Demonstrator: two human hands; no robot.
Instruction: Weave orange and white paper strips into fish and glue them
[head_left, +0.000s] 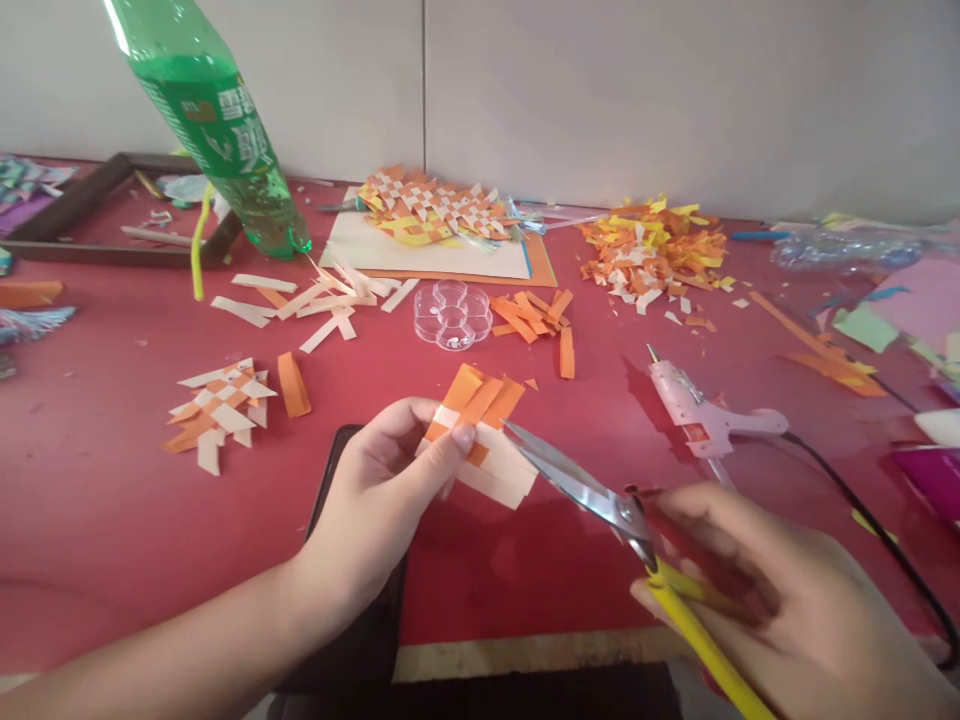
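Note:
My left hand (390, 480) pinches a small woven piece of orange and white paper strips (499, 470), thumb on top. My right hand (780, 590) holds scissors (585, 485) with yellow handles. Their blades look nearly closed, and the tips lie at the right edge of the woven piece. Another woven piece (225, 405) rests on the red table (120, 520) at the left, beside a folded orange strip (293, 385).
A pink glue gun (697, 410) with a black cord lies at the right. Behind are a clear flower-shaped tray (453, 315), loose white strips (337, 295), orange strips (532, 315), a scrap pile (652, 250), a green bottle (225, 140) and a dark frame (56, 215).

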